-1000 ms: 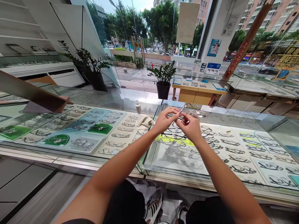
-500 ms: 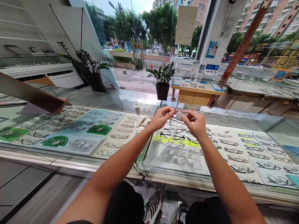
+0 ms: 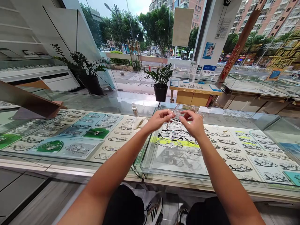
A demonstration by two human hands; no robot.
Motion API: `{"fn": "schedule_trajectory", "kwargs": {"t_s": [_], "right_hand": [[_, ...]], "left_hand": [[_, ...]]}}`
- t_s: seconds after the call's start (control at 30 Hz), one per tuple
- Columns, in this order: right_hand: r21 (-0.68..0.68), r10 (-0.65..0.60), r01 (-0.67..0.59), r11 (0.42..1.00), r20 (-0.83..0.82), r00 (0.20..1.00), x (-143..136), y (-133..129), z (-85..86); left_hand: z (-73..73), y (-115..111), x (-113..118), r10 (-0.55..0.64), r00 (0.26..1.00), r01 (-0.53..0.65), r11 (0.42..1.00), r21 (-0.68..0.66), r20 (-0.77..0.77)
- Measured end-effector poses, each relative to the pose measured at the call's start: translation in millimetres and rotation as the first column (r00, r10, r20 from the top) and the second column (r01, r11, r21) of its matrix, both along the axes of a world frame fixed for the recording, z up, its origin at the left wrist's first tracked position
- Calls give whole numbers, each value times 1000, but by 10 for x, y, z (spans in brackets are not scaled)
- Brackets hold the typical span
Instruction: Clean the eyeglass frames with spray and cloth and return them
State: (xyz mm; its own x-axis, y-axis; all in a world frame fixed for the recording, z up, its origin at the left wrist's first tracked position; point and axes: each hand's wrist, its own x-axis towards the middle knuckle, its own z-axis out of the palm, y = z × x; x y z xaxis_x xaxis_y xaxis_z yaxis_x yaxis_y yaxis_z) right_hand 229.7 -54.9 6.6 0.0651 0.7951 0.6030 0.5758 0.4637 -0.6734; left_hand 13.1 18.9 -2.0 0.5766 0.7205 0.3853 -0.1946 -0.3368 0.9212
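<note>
Both my hands hold a thin, clear-framed pair of glasses (image 3: 177, 111) above a glass display counter (image 3: 178, 170). My left hand (image 3: 159, 119) pinches one temple arm near its hinge. My right hand (image 3: 193, 123) grips the frame from the right side, fingers curled around it. Under the glass lie rows of several eyeglass frames (image 3: 236, 156) on white and coloured trays.
A small white spray bottle (image 3: 134, 110) and a folded cloth (image 3: 139, 123) lie on the counter left of my hands. Two potted plants (image 3: 160, 80) stand by the window. A wooden display table (image 3: 195, 92) sits behind, and a wooden wedge (image 3: 30, 101) rests at the left.
My hands have drifted slightly left with the view and turned the glasses; the temple arm now angles down between my fingers, and the right hand's fingers closed further on the frame.
</note>
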Motion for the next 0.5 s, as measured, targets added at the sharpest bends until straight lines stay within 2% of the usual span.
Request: {"fn": "schedule_trajectory", "kwargs": {"t_s": [0.13,0.27,0.4,0.5], "right_hand": [[-133,92,-86,987,45,995,-132,-22,-63],[-222,183,-172,960,25,983,-169,-42,-59],[-240,222,-206,949,42,974,-156,-34,-64],[-200,235,-212,957,103,966,-153,-17,-86]], "left_hand": [[-47,-22,60,52,999,-51,995,87,0],[-86,-28,84,81,997,-80,990,117,1],[-100,-26,79,66,998,-67,995,78,11],[-93,-27,70,74,997,-75,996,43,30]]}}
